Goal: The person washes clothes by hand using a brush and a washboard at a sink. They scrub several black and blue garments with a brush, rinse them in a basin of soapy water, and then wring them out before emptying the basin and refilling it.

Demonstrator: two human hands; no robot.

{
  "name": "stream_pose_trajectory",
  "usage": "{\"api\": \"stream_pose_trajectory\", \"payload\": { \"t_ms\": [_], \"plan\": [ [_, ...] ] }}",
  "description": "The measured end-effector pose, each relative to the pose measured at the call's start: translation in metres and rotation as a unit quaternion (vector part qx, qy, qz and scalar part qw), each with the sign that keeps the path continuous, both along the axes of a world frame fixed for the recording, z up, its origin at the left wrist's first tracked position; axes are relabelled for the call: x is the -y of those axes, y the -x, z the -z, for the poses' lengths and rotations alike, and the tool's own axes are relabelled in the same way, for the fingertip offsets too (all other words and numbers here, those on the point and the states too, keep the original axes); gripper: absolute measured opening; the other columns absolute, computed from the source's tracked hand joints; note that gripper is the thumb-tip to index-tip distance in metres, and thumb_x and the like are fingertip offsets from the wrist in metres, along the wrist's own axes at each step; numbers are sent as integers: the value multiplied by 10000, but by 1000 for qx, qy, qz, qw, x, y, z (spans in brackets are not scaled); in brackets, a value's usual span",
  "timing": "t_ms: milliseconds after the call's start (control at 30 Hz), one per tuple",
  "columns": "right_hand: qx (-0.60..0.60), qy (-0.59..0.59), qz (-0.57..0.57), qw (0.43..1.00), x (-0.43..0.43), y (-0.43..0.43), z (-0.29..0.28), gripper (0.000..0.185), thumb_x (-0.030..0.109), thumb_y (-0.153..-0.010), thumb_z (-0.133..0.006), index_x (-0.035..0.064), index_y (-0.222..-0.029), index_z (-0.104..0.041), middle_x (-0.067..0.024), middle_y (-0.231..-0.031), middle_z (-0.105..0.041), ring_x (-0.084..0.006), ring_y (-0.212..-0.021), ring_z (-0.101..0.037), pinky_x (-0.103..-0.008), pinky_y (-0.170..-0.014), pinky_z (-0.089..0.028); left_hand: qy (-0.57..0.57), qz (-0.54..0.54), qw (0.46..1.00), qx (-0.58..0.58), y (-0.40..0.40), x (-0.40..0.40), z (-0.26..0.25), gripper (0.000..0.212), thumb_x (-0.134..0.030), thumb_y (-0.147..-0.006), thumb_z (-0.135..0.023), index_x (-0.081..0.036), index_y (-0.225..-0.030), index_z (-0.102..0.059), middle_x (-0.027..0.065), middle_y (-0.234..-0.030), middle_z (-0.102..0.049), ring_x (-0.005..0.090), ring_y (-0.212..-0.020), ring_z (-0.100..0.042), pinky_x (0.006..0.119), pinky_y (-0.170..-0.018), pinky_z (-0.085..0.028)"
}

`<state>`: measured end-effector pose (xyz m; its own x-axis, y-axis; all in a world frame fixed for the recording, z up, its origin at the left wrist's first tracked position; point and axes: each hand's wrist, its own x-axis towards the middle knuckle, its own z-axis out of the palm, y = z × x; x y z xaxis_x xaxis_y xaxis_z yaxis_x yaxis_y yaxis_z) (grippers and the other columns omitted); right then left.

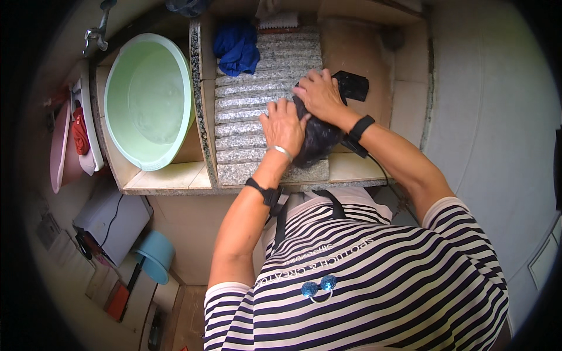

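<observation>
A dark wet cloth (319, 139) is bunched on the right side of a ribbed granite washboard (239, 116). Another part of dark fabric (352, 85) reaches past the board's right edge onto the basin floor. My right hand (322, 97) grips the upper part of the cloth with curled fingers. Lower and to the left, my left hand (286, 127) holds the cloth's left edge, its thumb against the fabric and its fingers over the ribs. What lies under both palms is hidden. A crumpled blue cloth (239, 50) rests at the board's upper left.
To the left, a pale green plastic tub (156, 96) with water stands in a tiled basin, below a metal tap (96, 39). A granite-edged divider (199, 101) separates the basins. A white scrubbing brush (279, 20) lies behind the board. A blue bucket (156, 254) is at lower left.
</observation>
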<state>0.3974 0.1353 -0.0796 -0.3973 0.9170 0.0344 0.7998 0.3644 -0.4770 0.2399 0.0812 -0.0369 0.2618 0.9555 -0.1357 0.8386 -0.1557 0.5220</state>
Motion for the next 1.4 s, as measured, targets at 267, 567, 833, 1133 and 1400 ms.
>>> {"api": "stream_pose_trajectory", "payload": {
  "t_ms": [267, 567, 833, 1133, 1400],
  "plan": [
    [-122, -41, -158, 979, 97, -19, -25, 169, 282, -830, -728, 119, -870, -749, -154, -998, -646, -384, -947, -605, -448, -730, -513, -11, 68, 997, -44, 12, 89, 20, 619, -221, -749, -817, -80, -1322, -630, 145, -1513, -461, 407, -1399, -388, 577, -994, -331],
    [-78, 17, -85, 993, 51, -14, 4, 211, 214, -957, -598, 35, -1019, -691, -175, -1116, -621, -390, -1078, -542, -513, -887, -438, -41, 20, 998, 48, 9, 36, 7, 568, -278, -784, -809, 34, -1217, -616, 193, -1600, -388, 467, -1514, -274, 649, -1132, -326],
    [-33, 6, -63, 997, 26, -8, -13, 128, 196, -913, -659, 78, -951, -691, -145, -1002, -577, -374, -975, -549, -457, -823, -455, 4, 17, 1000, -24, 5, 22, 11, 316, -174, -811, -735, -65, -1090, -634, 98, -1088, -592, 320, -1128, -570, 493, -903, -415],
    [-199, 333, -102, 916, 68, -62, -28, 1452, 712, -612, -891, 68, -1676, -143, -192, -1506, -482, -345, -1392, -481, -473, -1196, -317, 92, -302, 850, 422, 52, -2, -72, 513, -429, -1048, -637, 77, -1079, -708, 159, -886, -740, 143, -845, -639, 377, -779, -545],
    [-57, 0, -52, 997, 87, -11, -5, 669, 174, -612, -896, 57, -1201, -599, -143, -1176, -658, -344, -1167, -595, -475, -1045, -376, -114, -536, 672, 497, 212, -17, -139, 596, -505, -1018, -674, -102, -625, -479, -59, -638, -453, 73, -581, -366, 316, -480, -346]
  ]
}}
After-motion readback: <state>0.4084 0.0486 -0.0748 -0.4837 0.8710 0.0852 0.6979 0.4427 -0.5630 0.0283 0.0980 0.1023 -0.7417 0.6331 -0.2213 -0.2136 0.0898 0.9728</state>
